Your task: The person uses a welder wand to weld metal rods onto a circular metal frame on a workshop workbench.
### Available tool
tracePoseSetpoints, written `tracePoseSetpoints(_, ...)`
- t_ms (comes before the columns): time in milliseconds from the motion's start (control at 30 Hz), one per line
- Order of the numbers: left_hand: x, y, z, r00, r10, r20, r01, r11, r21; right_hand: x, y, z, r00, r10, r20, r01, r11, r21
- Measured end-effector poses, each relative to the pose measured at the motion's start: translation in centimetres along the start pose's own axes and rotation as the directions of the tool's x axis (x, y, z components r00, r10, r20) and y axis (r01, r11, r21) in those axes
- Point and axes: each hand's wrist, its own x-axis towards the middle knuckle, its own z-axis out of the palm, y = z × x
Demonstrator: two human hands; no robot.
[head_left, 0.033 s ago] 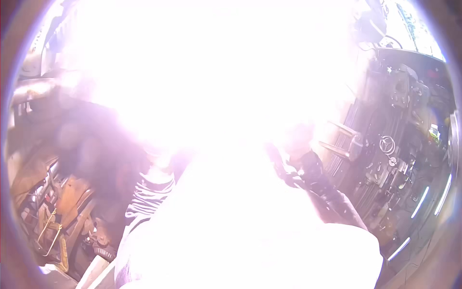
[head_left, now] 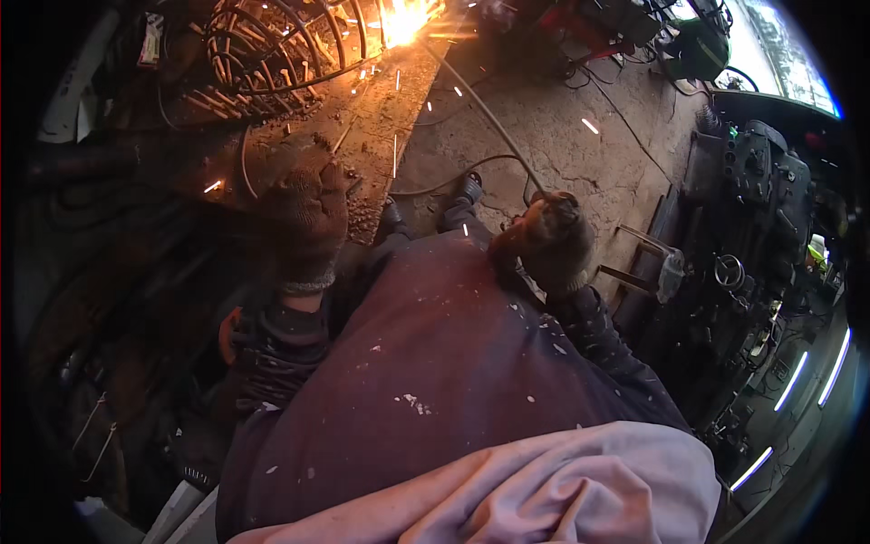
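My right hand, in a thick work glove, is closed round the near end of a long thin welding rod. The rod slants up and left to a blazing arc with flying sparks. Beside the arc lies a framework of curved metal bars on a rust-brown bench. My left hand, also gloved, is over the bench's near edge, in shadow. Its fingers are too dark to make out. Several bolt-like metal pieces lie near the framework.
A cable loops across the concrete floor toward my right hand. Right of it stand a small stool and a dark machine with a handwheel. A hacksaw-like frame lies in clutter at lower left.
White glare covered most of the earlier view. Now it has shrunk to the bright arc, and the bench, rod and floor show. Both arms look about where they were.
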Motion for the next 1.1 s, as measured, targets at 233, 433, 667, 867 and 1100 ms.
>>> tracePoseSetpoints(233, 1.2, 0.0, -0.2, 0.995, 0.082, -0.06, -0.091, 0.983, -0.16, -1.0, 3.6, 0.4, 0.972, 0.221, 0.082, -0.226, 0.973, 0.05)
tracePoseSetpoints(433, 1.5, -0.1, -0.2, 0.987, 0.139, -0.082, -0.148, 0.98, -0.13, -0.5, 1.5, 0.5, 0.999, 0.038, -0.003, -0.038, 0.999, -0.037)
tracePoseSetpoints(667, 1.5, 0.5, -0.8, 0.992, 0.114, -0.049, -0.119, 0.986, -0.114, -1.4, 3.7, 0.5, 0.989, 0.054, 0.135, -0.064, 0.995, 0.07)
tracePoseSetpoints(867, 1.3, 0.2, -0.6, 0.992, 0.118, -0.048, -0.123, 0.988, -0.098, -1.4, 3.1, 0.8, 0.997, 0.016, 0.08, -0.013, 0.999, -0.036)
tracePoseSetpoints(1100, 1.1, -0.3, -0.3, 0.992, 0.119, -0.028, -0.121, 0.99, -0.073, -0.2, 1.0, 0.7, 0.999, -0.043, 0.003, 0.043, 0.992, -0.116)
